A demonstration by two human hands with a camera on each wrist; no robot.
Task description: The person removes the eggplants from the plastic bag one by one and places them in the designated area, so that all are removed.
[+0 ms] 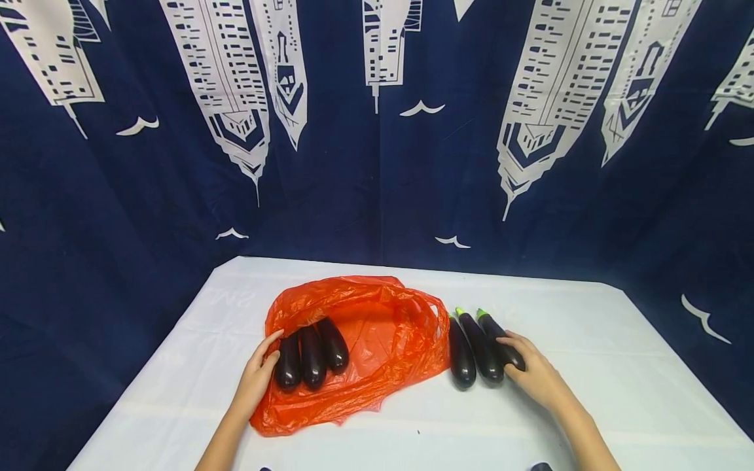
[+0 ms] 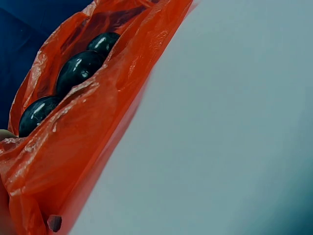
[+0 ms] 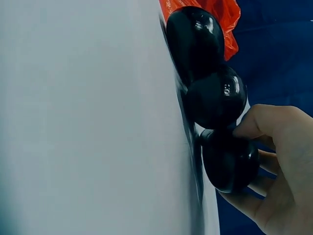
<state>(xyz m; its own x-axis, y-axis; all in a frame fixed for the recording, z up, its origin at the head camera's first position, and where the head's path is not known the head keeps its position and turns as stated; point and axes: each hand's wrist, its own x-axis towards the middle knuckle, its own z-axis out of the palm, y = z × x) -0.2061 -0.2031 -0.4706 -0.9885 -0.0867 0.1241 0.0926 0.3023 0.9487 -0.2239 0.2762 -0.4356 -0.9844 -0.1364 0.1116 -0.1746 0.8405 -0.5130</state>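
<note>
Three dark, glossy eggplants (image 1: 313, 356) lie side by side in the left part of an orange-red plastic bag (image 1: 377, 340), blunt ends toward me. My left hand (image 1: 259, 373) holds the bag's left edge, thumb beside the leftmost eggplant. In the left wrist view the bag's film (image 2: 98, 132) hides most of that hand. To the right of the bag, three more eggplants with green stems lie on the table. My right hand (image 1: 536, 373) grips the rightmost eggplant (image 1: 493, 330), thumb on the near side and fingers over the far side. The middle eggplant (image 3: 217, 98) lies close beside it.
A white cloth covers the table (image 1: 448, 432). Behind it hangs a dark blue curtain (image 1: 377, 183) with white building and bird prints. The bag's right handle (image 1: 438, 314) reaches the leftmost loose eggplant (image 1: 462, 356). A small dark object (image 1: 540, 466) shows at the bottom edge.
</note>
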